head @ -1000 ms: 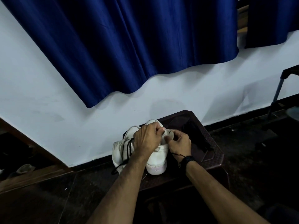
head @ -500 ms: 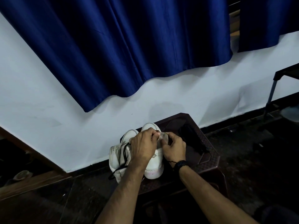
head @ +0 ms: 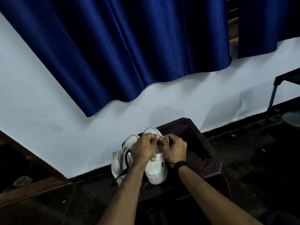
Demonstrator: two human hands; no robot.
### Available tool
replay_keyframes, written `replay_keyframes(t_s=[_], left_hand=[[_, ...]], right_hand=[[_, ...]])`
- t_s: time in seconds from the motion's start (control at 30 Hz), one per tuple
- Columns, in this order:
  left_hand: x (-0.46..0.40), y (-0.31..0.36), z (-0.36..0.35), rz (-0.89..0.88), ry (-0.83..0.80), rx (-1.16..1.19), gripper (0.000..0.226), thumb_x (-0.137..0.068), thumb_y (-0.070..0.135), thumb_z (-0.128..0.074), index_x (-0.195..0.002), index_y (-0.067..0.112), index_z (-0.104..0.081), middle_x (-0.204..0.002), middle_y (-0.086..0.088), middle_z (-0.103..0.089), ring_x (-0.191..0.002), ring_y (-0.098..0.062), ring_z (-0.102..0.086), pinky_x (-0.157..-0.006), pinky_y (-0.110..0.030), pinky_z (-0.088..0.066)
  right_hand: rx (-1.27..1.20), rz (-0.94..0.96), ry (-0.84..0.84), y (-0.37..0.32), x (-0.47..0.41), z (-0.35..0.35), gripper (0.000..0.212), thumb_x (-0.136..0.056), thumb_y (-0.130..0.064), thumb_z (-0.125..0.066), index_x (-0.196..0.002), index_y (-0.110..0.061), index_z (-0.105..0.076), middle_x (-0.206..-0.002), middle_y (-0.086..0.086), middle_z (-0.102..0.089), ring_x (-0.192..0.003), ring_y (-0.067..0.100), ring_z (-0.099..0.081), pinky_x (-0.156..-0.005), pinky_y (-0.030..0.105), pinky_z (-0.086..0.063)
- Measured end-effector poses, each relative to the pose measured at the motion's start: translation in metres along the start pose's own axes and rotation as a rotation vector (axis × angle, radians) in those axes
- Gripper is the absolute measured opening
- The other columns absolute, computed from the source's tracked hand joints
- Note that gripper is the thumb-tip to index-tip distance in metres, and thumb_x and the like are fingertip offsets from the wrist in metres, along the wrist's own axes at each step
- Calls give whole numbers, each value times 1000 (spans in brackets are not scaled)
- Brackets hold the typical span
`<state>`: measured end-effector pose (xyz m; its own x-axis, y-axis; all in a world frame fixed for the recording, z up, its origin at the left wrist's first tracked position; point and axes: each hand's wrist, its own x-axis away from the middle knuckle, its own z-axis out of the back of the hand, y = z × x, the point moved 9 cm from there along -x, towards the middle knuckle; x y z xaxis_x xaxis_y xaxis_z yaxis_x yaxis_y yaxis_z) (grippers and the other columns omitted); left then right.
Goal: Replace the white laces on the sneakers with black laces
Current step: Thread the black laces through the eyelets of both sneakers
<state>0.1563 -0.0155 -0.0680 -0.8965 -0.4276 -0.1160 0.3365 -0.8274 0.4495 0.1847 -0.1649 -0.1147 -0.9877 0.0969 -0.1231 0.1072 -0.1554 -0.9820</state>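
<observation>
Two white sneakers stand side by side on a dark brown plastic stool (head: 209, 164). The left sneaker (head: 118, 163) has a black lace (head: 125, 159) threaded through it, with an end trailing off the stool's front. My left hand (head: 143, 149) and my right hand (head: 174, 149) are both curled over the top of the right sneaker (head: 155, 171). Their fingertips meet and pinch something small at its eyelets, hidden by the fingers. A short black lace end (head: 164, 164) shows under my right wrist.
A white wall with a dark skirting lies just behind the stool, under a blue curtain (head: 129, 46). A dark flat object (head: 197, 146) lies on the stool's right side. A metal-legged stand (head: 274, 98) is at the far right. Dark floor surrounds the stool.
My two hands have drawn closer together over the right sneaker, so the fingertips now meet. The view has tilted slightly; the sneakers have not moved.
</observation>
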Motion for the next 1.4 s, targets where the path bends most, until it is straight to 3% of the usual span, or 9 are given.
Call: replay_keyframes(t_s=[0.23, 0.33, 0.47, 0.67, 0.8, 1.13, 1.33, 1.4], left_hand=[[3, 2, 4, 19, 13, 6, 45, -92, 54, -51, -65, 18, -52, -53, 3, -57, -52, -8, -58, -63, -29, -42], [4, 7, 0, -61, -29, -31, 41, -94, 50, -49, -64, 22, -51, -59, 5, -60, -71, -19, -65, -68, -33, -48], [5, 7, -1, -113, -64, -33, 15, -90, 34, -55, -79, 26, -61, -78, 12, -70, -89, -15, -65, -79, -36, -51], [7, 14, 8, -75, 86, -83, 21, -89, 43, -54, -93, 28, -66, -95, 7, -72, -99, -21, -63, -81, -36, -50], [8, 20, 6, -106, 111, -123, 23, -91, 45, -51, -97, 29, -66, -96, 5, -72, -97, -22, -64, -79, -37, -50], [5, 34, 4, -209, 112, -183, 14, -92, 30, -53, -92, 24, -65, -92, -2, -71, -94, -28, -64, -74, -37, -47], [6, 16, 3, -129, 123, -29, 12, -90, 36, -58, -91, 29, -68, -89, 6, -74, -91, -21, -68, -76, -38, -53], [9, 17, 6, -156, 151, -29, 14, -89, 39, -57, -92, 30, -68, -88, 6, -74, -89, -21, -68, -75, -38, -53]], right_hand=[[72, 30, -13, -3, 0, -2, 16, -85, -30, -64, -78, -18, -70, -66, -4, -67, -64, 13, -63, -64, 33, -55], [88, 25, -4, -4, 1, -1, 17, -85, -31, -62, -81, -17, -71, -72, 2, -70, -69, 21, -66, -66, 34, -55], [66, 20, 18, -1, 0, -1, 15, -84, -31, -66, -83, -18, -73, -73, 4, -71, -72, 23, -67, -67, 34, -55], [5, 25, 34, 5, 1, 2, 12, -85, -29, -68, -86, -19, -74, -76, 1, -73, -74, 17, -67, -69, 31, -55], [-45, 63, 41, 5, 3, 6, 8, -84, -21, -69, -86, -17, -75, -78, -4, -73, -72, 8, -65, -71, 26, -54], [47, 241, 78, -10, 7, 8, 8, -84, -21, -67, -88, -18, -74, -85, -2, -71, -77, 13, -64, -72, 28, -51], [93, 194, -25, -6, 11, 1, 15, -90, -34, -61, -94, -24, -71, -91, -6, -69, -82, 10, -63, -73, 29, -50], [-33, 107, -99, -2, 9, 3, 26, -94, -42, -55, -92, -23, -72, -86, -7, -70, -79, 4, -62, -72, 23, -49]])
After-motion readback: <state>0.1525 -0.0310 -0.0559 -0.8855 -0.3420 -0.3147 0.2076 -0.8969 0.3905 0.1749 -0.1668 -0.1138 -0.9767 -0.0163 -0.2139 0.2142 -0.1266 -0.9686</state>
